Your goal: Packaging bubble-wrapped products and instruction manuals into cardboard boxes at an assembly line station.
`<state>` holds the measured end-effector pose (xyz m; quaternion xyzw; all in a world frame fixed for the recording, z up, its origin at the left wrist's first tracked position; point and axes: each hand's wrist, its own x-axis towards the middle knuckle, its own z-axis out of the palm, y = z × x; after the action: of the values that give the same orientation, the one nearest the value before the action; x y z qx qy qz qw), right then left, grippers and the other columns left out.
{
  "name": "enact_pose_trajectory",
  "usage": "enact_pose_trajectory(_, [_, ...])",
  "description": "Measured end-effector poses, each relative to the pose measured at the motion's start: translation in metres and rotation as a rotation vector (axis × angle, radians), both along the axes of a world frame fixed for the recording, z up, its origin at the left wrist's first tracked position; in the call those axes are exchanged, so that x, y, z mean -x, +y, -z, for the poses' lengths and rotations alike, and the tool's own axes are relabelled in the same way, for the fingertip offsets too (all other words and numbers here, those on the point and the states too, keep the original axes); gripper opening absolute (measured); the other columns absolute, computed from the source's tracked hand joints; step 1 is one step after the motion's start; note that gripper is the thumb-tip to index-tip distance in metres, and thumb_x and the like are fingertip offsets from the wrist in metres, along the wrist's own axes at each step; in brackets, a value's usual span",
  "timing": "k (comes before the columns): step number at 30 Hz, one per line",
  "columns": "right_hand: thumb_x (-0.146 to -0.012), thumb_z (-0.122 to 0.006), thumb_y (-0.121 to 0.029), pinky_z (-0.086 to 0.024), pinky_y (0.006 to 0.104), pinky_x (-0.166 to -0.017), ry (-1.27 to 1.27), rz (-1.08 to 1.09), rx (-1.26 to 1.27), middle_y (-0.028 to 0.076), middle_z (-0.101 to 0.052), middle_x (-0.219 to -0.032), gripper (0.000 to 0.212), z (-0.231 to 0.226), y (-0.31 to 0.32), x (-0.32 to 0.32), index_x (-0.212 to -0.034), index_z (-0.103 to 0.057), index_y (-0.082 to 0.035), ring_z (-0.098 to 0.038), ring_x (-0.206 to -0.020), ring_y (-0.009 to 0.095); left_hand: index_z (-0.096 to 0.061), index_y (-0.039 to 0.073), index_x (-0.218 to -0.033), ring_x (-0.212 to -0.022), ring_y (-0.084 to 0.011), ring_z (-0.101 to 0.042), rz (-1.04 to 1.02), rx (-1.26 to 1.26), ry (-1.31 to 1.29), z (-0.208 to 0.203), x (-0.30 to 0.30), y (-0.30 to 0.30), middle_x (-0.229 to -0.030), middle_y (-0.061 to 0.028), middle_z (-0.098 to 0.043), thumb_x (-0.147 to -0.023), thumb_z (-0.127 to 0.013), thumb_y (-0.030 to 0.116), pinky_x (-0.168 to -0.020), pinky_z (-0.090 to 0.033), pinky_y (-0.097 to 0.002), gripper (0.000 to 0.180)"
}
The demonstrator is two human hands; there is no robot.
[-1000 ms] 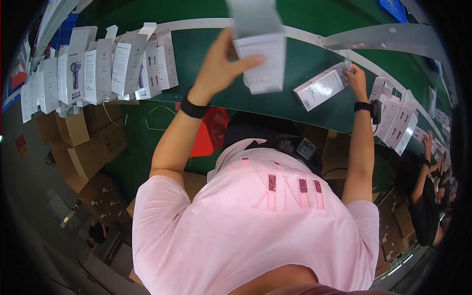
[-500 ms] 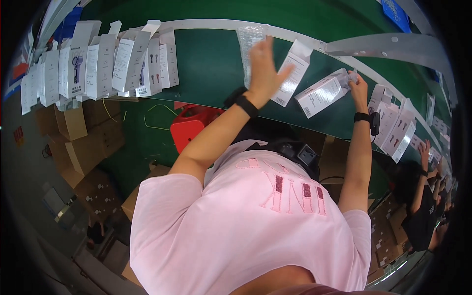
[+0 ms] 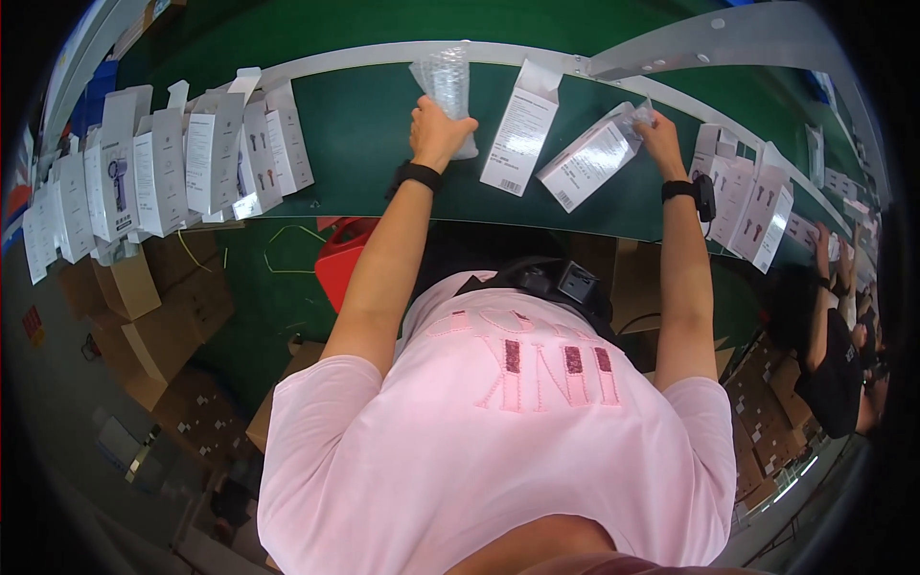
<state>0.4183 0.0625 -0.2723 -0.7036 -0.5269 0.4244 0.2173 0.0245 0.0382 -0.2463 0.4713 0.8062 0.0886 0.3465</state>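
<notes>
My left hand (image 3: 439, 134) is closed round the lower part of a bubble-wrap packet (image 3: 449, 81) near the table's far edge. What the packet contains does not show clearly. To its right lies a white carton (image 3: 520, 129) with an open flap at its far end. My right hand (image 3: 661, 144) pinches clear bubble wrap (image 3: 628, 117) that sticks out of the open end of a second, tilted white carton (image 3: 586, 165). Both wrists wear black bands.
A row of open white cartons (image 3: 163, 172) stands along the table's left part. More cartons (image 3: 738, 201) stand to the right, with another person (image 3: 829, 355) beyond. A metal bar (image 3: 709, 43) crosses the far right. A red stool (image 3: 343, 264) and brown boxes (image 3: 144, 326) are below.
My left hand, open and raised before, has moved left and closed on the bubble-wrap packet. My right hand still holds the wrap at the tilted carton. The whole view has shifted slightly.
</notes>
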Motion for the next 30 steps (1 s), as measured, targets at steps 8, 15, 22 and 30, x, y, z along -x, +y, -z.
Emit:
enact_pose_trajectory(8, [-0.08,-0.06,-0.008,-0.046,0.026,-0.07,0.003,0.06,-0.185,0.003,-0.066,-0.086,0.023,0.013,-0.01,-0.022,-0.101,-0.066,-0.001,-0.058,-0.076,0.011,-0.053,-0.005,-0.119,-0.095,-0.0192,-0.064,-0.28,-0.051,-1.47,-0.088,0.031,-0.039,-0.109,-0.011,-0.064,-0.078,-0.068,0.008,-0.085,-0.051,-0.0333,0.045])
enact_pose_trajectory(15, [-0.083,-0.052,-0.008,-0.045,0.0256,-0.071,0.316,0.49,-0.462,0.007,-0.062,-0.088,0.011,-0.036,-0.011,-0.022,-0.086,-0.062,-0.003,-0.057,-0.078,0.017,-0.06,0.001,-0.115,-0.092,-0.0218,-0.06,0.445,-0.564,-0.953,-0.167,-0.01,-0.057,-0.106,-0.0098,-0.063,-0.068,-0.082,0.01,-0.083,-0.047,-0.0324,0.053])
enact_pose_trajectory(22, [-0.094,-0.045,-0.039,-0.042,0.0285,-0.063,1.041,-0.099,-0.334,0.016,-0.057,-0.085,0.045,-0.247,-0.044,0.034,-0.066,-0.052,-0.005,-0.05,-0.063,0.019,-0.061,0.001,-0.114,-0.09,-0.0231,-0.059,0.557,-0.611,-1.019,-0.174,-0.022,-0.051,-0.102,-0.0099,-0.061,-0.064,-0.083,0.013,-0.082,-0.046,-0.0334,0.056])
enact_pose_trajectory(30, [-0.066,-0.069,-0.015,-0.043,0.0269,-0.047,-0.003,-0.829,-0.746,0.007,-0.062,-0.078,0.032,-0.347,-0.086,0.144,-0.093,-0.067,0.002,-0.059,-0.053,0.017,-0.061,-0.001,-0.114,-0.096,-0.0185,-0.06,0.487,-0.421,-1.155,-0.192,-0.036,-0.057,-0.108,-0.008,-0.063,-0.069,-0.081,0.014,-0.084,-0.046,-0.0303,0.052])
